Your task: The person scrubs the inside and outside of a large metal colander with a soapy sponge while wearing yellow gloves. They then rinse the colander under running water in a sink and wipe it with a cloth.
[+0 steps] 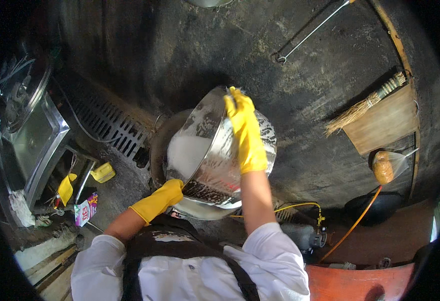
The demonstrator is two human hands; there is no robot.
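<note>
A large metal basin (pixel 214 171) stands tilted on its side in front of me, with white suds inside and foam streaks on its outer wall. My left hand (pixel 171 192), in a yellow rubber glove, grips the lower rim. Also gloved in yellow, my right hand (pixel 244 124) lies over the upper rim and outer side; whether it holds a cloth or pad there is hidden. A dark round ring (pixel 159 150) shows behind the basin on the left, and a pale metal rim (pixel 205 210) curves below it.
A slotted grate (pixel 107 122) and a metal-framed counter (pixel 47 150) lie left, near a yellow sponge (pixel 103 172) and a printed packet (pixel 86 210). A straw brush (pixel 366 103) hangs on the dark wall at right. Below are a yellow hose (pixel 299 204), a motor-like unit (pixel 302 235) and a red surface (pixel 359 282).
</note>
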